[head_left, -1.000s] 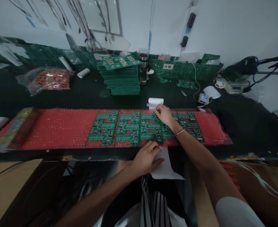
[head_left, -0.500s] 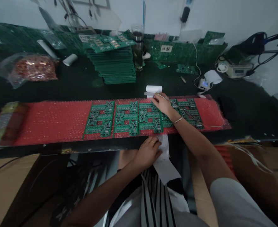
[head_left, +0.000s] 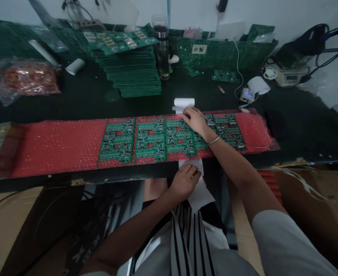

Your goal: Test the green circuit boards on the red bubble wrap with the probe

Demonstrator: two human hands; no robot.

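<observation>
Several green circuit boards [head_left: 150, 140] lie in a row on red bubble wrap [head_left: 59, 143]. My right hand [head_left: 193, 119] is closed on a thin flat strip [head_left: 178, 109] just beyond the boards, beside a white paper roll [head_left: 184, 102]. From that roll, paper seems to run under the wrap and hang over the near edge as a paper strip [head_left: 201, 197]. My left hand [head_left: 185, 182], a ring on one finger, is closed at the hanging paper below the table edge. A thin cord [head_left: 229, 136] crosses the boards under my right wrist.
Behind the wrap stand a tall stack of green boards [head_left: 128, 73] and a bottle [head_left: 163, 53]. A bag of copper-coloured parts [head_left: 30, 80] lies far left, a taped block [head_left: 3, 149] at the wrap's left end. A scale [head_left: 291, 74] sits back right.
My left hand has curled its fingers more tightly at the paper, and the hanging strip has shifted up slightly. My right hand stays by the roll. The whole view has shifted a little.
</observation>
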